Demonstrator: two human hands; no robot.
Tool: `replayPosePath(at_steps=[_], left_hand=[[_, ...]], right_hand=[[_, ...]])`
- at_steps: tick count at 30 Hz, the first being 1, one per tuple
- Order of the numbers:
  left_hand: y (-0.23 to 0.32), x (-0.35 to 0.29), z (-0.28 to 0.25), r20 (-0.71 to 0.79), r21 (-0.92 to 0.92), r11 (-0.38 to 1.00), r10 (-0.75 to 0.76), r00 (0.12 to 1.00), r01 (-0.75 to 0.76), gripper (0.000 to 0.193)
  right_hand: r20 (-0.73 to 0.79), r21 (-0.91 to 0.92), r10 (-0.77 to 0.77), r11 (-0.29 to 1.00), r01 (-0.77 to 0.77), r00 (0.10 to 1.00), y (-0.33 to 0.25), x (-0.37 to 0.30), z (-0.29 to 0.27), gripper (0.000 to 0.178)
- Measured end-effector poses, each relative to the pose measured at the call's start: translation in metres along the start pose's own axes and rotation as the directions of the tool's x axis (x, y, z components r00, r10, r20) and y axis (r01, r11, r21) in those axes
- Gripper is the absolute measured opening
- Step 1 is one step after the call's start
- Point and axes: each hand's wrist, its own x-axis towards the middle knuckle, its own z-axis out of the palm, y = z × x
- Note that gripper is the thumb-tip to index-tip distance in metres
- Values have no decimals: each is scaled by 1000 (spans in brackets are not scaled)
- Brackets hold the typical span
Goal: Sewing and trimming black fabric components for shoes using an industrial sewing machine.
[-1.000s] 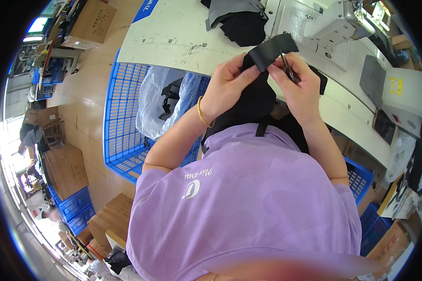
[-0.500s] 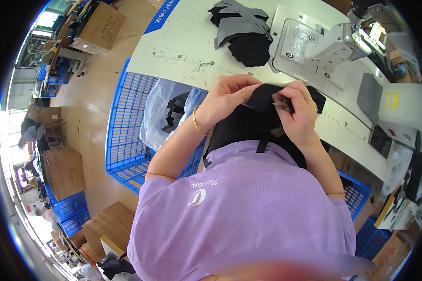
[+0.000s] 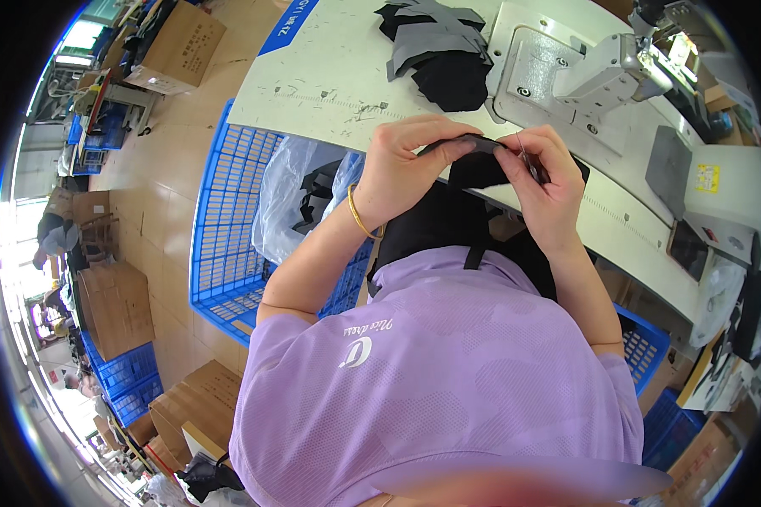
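Between my two hands, at the near edge of the white table, a piece of black fabric (image 3: 475,171) is held up with its upper edge folded. My left hand (image 3: 410,160) is closed, pinching that edge between thumb and fingers. My right hand (image 3: 548,188) pinches the same edge a little further right. Tucked in the right palm is a small dark metal tool (image 3: 533,167) with a thin pointed end; it looks like thread snips, partly hidden by the fingers. Beyond my hands lies a pile of black and grey fabric pieces (image 3: 450,80).
A sewing machine (image 3: 600,76) stands on the white table (image 3: 330,80), right of the pile. At my left is a blue basket (image 3: 220,228) holding a clear plastic bag (image 3: 281,203) with black pieces. Another blue basket (image 3: 643,346) is at my right. Cardboard boxes (image 3: 177,46) stand on the floor.
Both hands have risen slightly away from me and drawn the fabric's edge up into a fold. The right fingers have shifted to pinch that edge, with the tool still in the palm.
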Motion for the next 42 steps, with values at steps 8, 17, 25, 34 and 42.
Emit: replayPosePath(at_steps=[8,17,25,34,42], left_hand=[[4,3,-8,-11,290,869,422,907,-401,32],[8,4,-11,63,530,608,667,743,-591,31],[19,35,-20,132,560,663,520,844,-497,23],[-56,152,12,466,804,384,69,882,-455,20],[-20,73,94,419,412,743,359,834,-527,29]], right_hand=[[-30,-26,-128,992,127,991,-5,-2,3,18],[-23,-5,-134,991,134,991,-6,-1,4,23],[-38,-32,-79,996,78,996,-1,-9,-1,12],[89,-154,54,987,-40,995,8,-47,-21,18],[-384,-352,264,844,-405,884,46,-52,-91,21]])
